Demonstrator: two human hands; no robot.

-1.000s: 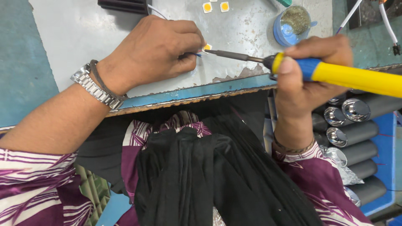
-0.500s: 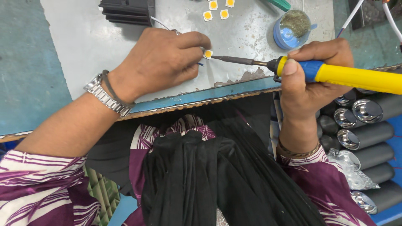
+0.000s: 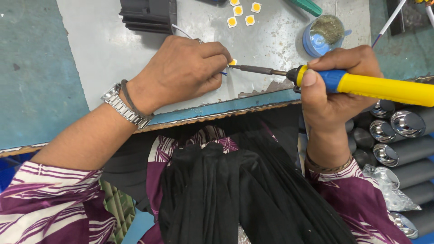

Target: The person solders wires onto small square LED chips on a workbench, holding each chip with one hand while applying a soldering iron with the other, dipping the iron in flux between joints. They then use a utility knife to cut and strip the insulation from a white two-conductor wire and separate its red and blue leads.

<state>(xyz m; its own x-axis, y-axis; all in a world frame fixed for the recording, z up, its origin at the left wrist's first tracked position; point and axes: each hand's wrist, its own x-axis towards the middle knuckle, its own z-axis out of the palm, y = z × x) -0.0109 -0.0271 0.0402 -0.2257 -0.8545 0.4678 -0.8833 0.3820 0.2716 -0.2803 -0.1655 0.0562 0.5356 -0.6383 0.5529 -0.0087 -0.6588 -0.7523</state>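
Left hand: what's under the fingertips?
Under the left hand, a small square chip with a yellow centre peeks out on the grey plate, beside a thin blue wire. The soldering iron tip meets it. The rest is covered.

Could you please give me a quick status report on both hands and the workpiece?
Left hand pinching small yellow chip and a blue wire on the grey plate. Right hand gripping soldering iron, tip at the chip. Nothing blocking.

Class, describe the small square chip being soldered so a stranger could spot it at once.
On the grey metal sheet, find the left hand. At its fingertips lies the chip, met by the soldering iron tip; four similar chips lie apart, higher up.
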